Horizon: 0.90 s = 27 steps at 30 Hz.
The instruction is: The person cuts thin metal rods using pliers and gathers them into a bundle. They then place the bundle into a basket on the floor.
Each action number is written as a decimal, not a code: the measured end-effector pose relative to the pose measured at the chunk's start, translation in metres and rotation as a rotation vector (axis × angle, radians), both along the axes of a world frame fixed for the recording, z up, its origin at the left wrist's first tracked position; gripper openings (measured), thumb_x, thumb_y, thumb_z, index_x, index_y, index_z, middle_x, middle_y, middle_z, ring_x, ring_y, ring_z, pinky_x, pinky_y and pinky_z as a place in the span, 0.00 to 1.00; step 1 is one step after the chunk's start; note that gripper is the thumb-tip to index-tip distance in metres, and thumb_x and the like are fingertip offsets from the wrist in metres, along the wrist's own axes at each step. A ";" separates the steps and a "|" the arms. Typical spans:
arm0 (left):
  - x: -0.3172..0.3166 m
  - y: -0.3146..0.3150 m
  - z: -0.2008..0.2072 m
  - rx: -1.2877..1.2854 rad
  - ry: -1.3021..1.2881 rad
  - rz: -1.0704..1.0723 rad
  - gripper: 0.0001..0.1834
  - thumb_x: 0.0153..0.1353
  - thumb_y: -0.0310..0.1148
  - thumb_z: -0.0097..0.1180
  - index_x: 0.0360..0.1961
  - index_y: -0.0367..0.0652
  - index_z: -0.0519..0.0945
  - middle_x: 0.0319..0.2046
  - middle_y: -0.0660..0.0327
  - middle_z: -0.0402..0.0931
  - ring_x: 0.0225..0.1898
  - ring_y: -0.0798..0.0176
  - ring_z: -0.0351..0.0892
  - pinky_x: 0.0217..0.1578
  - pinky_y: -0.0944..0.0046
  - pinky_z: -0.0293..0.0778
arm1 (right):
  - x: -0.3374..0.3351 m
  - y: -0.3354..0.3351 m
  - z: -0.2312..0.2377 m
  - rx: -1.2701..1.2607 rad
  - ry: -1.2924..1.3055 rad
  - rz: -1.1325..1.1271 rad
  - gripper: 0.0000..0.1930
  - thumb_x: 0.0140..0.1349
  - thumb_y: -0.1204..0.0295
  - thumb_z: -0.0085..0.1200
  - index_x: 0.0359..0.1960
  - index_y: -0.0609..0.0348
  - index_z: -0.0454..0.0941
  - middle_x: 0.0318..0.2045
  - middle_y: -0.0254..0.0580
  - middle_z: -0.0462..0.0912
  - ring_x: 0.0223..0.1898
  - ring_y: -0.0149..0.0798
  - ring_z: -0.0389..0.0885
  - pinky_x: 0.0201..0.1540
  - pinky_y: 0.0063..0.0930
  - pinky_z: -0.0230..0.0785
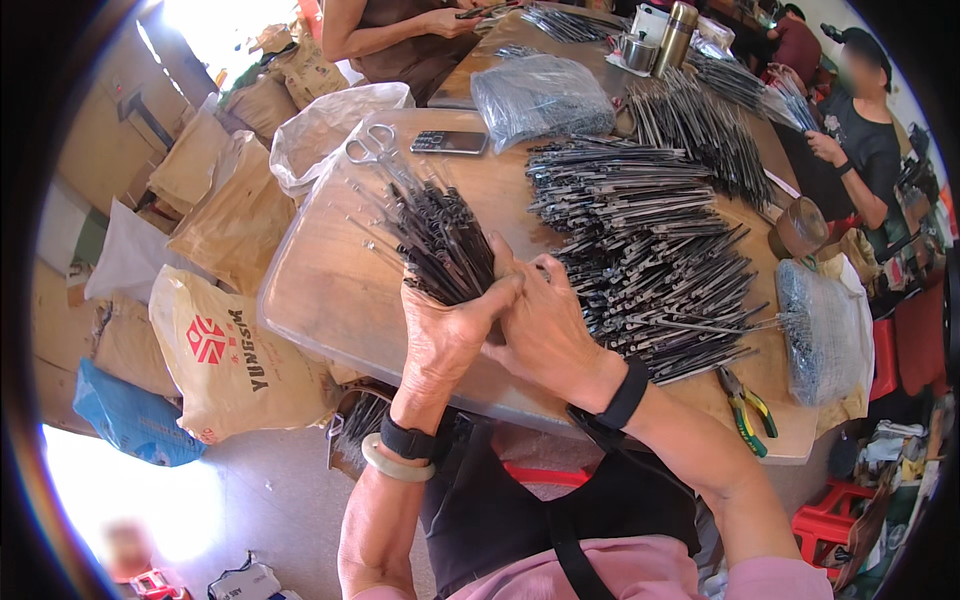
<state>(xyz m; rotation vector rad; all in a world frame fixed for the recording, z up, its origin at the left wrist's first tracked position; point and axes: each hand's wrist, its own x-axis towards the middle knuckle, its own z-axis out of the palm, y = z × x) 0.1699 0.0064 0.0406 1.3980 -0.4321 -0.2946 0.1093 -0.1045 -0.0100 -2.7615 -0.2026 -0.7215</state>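
Cluttering the table (330, 265): rods (640, 205), phone (448, 143), pliers (737, 392).

Both hands are bunched together, touching, just inside the worktop's (325, 270) near edge. Left hand (447, 322) is curled in a firm grip, thumb laid over toward the right hand (548, 318), which is clamped in too, fingers partly hidden. Left forearm (375, 520) comes up pretty steep, right forearm (695, 445) slants inward, both bare.
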 end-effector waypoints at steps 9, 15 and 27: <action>0.006 0.012 -0.024 0.021 -0.179 -0.212 0.56 0.39 0.24 0.76 0.67 0.35 0.52 0.57 0.51 0.70 0.57 0.57 0.71 0.59 0.58 0.68 | -0.004 -0.002 -0.017 0.504 0.067 0.174 0.46 0.41 0.61 0.69 0.63 0.68 0.63 0.65 0.63 0.62 0.58 0.54 0.67 0.57 0.48 0.56; -0.012 0.004 -0.024 -0.077 -0.069 -0.026 0.54 0.42 0.22 0.74 0.68 0.34 0.52 0.54 0.52 0.73 0.53 0.60 0.77 0.54 0.60 0.74 | -0.016 0.010 -0.002 0.040 0.009 0.013 0.46 0.43 0.61 0.69 0.63 0.69 0.62 0.67 0.65 0.58 0.58 0.52 0.68 0.58 0.50 0.56; -0.008 0.001 -0.041 0.027 -0.260 0.080 0.25 0.46 0.22 0.71 0.47 0.34 0.76 0.40 0.60 0.80 0.40 0.67 0.79 0.45 0.65 0.76 | -0.012 0.008 -0.010 0.097 0.023 0.076 0.39 0.45 0.63 0.67 0.59 0.68 0.67 0.63 0.63 0.64 0.54 0.52 0.71 0.54 0.48 0.59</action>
